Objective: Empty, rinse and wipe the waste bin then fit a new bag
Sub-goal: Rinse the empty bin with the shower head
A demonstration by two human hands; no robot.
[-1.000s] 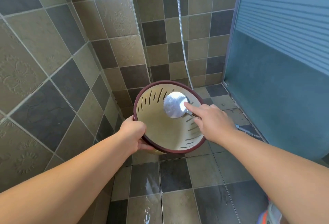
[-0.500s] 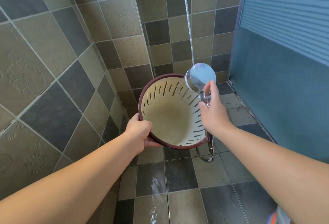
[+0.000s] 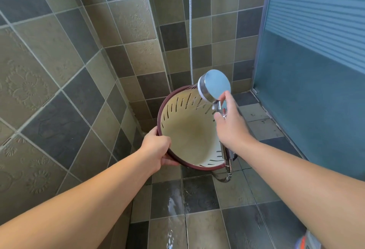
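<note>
A cream waste bin [image 3: 189, 136] with a dark red rim and slotted walls is tilted with its open mouth toward me, held off the floor. My left hand [image 3: 158, 150] grips its rim at the lower left. My right hand [image 3: 231, 124] holds the chrome handle of a shower head [image 3: 215, 86], whose round head sits above the bin's upper right rim. Thin water jets run from the head into the bin. The bin holds no bag or rubbish; a brownish stain shows on its bottom.
Tiled walls close in on the left and behind the bin. A frosted blue glass door [image 3: 316, 90] stands on the right. The metal shower hose [image 3: 190, 31] hangs down the back wall and loops under the bin. The floor tiles [image 3: 173, 205] are wet.
My right hand has lifted the shower head out of the bin's mouth to above its upper right rim. The bin stays in my left hand's grip.
</note>
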